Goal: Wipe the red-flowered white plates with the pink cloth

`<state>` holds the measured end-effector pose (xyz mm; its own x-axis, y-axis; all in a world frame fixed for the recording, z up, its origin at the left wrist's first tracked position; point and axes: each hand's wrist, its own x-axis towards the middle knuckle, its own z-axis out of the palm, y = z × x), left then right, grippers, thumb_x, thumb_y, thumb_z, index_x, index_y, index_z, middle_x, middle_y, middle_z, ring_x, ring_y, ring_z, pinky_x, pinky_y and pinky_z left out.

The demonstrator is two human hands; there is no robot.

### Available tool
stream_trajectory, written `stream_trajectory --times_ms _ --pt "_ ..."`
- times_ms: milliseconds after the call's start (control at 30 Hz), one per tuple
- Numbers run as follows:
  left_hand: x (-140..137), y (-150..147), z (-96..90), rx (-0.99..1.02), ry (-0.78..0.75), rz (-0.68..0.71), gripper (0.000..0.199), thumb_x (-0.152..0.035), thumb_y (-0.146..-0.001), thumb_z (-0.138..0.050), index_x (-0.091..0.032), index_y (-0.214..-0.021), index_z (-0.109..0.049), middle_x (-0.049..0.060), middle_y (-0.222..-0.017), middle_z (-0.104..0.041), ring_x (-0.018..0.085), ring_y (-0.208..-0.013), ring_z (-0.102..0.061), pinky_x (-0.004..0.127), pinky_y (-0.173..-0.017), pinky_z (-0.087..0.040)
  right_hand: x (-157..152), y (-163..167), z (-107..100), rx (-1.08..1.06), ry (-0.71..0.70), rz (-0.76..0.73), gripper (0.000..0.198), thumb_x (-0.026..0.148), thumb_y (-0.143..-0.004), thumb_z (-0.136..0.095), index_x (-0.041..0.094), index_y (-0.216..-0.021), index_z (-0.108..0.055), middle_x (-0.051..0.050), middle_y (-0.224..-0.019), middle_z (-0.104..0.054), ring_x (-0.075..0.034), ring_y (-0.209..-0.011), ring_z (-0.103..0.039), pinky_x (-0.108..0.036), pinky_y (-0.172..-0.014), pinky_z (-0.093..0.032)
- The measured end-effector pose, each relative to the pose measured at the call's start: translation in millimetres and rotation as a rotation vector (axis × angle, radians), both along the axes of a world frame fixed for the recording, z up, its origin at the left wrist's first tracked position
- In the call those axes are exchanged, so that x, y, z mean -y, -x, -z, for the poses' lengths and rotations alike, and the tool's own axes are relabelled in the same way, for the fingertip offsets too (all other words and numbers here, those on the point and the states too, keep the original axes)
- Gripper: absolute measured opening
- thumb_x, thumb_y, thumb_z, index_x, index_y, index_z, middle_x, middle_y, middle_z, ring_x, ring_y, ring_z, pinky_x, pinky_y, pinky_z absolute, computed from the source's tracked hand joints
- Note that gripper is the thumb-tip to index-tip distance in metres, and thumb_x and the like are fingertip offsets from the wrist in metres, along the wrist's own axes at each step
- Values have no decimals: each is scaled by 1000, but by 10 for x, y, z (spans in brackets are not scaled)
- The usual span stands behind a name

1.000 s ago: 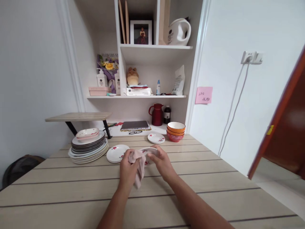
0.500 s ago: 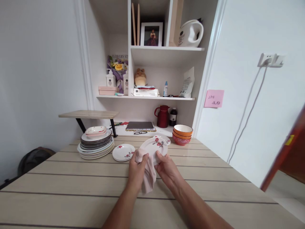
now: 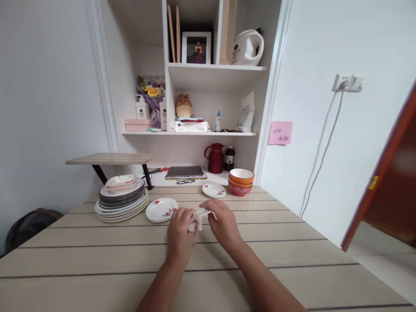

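Between my hands, above the table, a small white plate [image 3: 203, 212] is tilted nearly edge-on to me, so its face is hidden. My left hand [image 3: 180, 232] is closed on a pale pink cloth [image 3: 195, 222], which wraps the plate's left edge. With fingers over the top and thumb below, my right hand [image 3: 224, 223] grips the plate's right side. Just left of my left hand lies a short stack of white plates with red flowers [image 3: 161, 209]. Beyond my right hand rests another flowered plate [image 3: 213, 190].
A tall stack of plates [image 3: 121, 203] topped by small dishes stands at the left, beside a raised wooden stand [image 3: 110, 159]. Orange and red bowls [image 3: 241, 182] are stacked at the back right. Behind them are a red jug [image 3: 216, 158], a dark bottle [image 3: 229, 158] and a laptop [image 3: 185, 172].
The held plate has turned from facing me to edge-on, and the cloth is now bunched at its left edge. My right hand has shifted to an over-the-top grip. The view has swung slightly right.
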<state>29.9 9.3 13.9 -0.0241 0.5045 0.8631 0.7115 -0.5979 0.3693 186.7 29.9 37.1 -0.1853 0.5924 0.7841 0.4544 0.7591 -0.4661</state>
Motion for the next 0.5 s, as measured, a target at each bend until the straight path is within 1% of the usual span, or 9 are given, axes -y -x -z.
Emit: stream_trajectory --times_ms 67,133,233,300,367,500 --pt "0 23 -5 -50 -30 -25 27 -5 -77 -51 -23 -93 -63 4 -85 -63 23 -82 -55 34 -74 -43 16 -12 -10 94 1 39 41 2 -76 -44 28 -96 -68 -4 -95 -69 -23 -94 -60 -35 -84 -44" --pt "3 29 -16 -51 -54 -22 25 -5 -78 -51 -22 -92 -63 4 -85 -63 22 -81 -54 34 -73 -43 18 -34 -29 111 25 31 33 6 -81 -45 27 -91 -68 -4 -90 -70 -22 -89 -59 -34 -80 -43" --pt "19 6 -45 22 -64 1 15 -9 -79 -56 -22 -84 -62 3 -83 -62 21 -80 -54 33 -73 -43 2 -77 -59 54 87 -88 22 13 -84 -49 25 -85 -67 -3 -83 -68 -20 -81 -59 -31 -75 -43" --pt "30 -13 -64 89 -46 21 10 -13 -79 -58 -22 -79 -60 2 -81 -61 20 -80 -54 32 -72 -43 -14 -97 -65 -7 156 -178 14 19 -84 -53 24 -83 -66 -1 -79 -66 -18 -76 -57 -29 -71 -43" --pt "37 -22 -77 155 -9 55 8 -14 -78 -59 -22 -79 -60 2 -80 -60 19 -79 -54 30 -73 -43 -27 -103 -58 -73 240 -239 10 24 -84 -56 23 -81 -65 0 -75 -64 -17 -72 -55 -28 -68 -42" --pt "38 -17 -76 304 96 120 9 -15 -75 -59 -22 -81 -59 1 -82 -61 19 -81 -58 29 -74 -44 -36 -80 -19 -223 399 -348 9 29 -83 -59 22 -82 -64 1 -74 -61 -16 -72 -53 -28 -69 -41"
